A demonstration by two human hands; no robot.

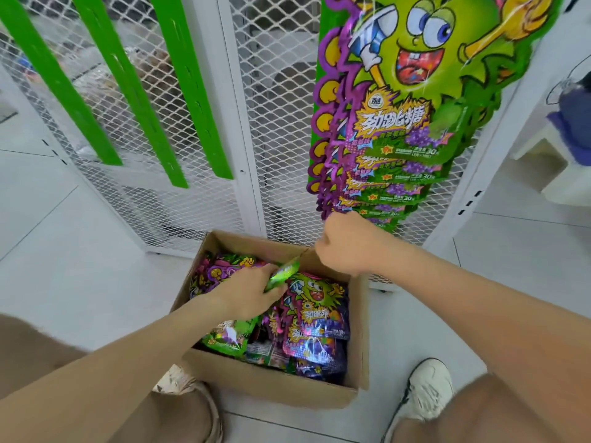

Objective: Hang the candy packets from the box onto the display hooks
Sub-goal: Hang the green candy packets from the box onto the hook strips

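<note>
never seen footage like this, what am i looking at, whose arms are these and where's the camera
There is no machine here. One camera sits on a person's head and looks forward and down, so the two bare arms are the person's own. On the tiled floor stands an open cardboard box full of candy packets. The left hand reaches into it and holds a green packet. The right hand is raised, fingers curled, at the bottom of a stack of packets hanging on a white mesh rack; whether it holds anything is hidden. Green strips run down the rack on the left, and a white shoe shows beside the box.
</note>
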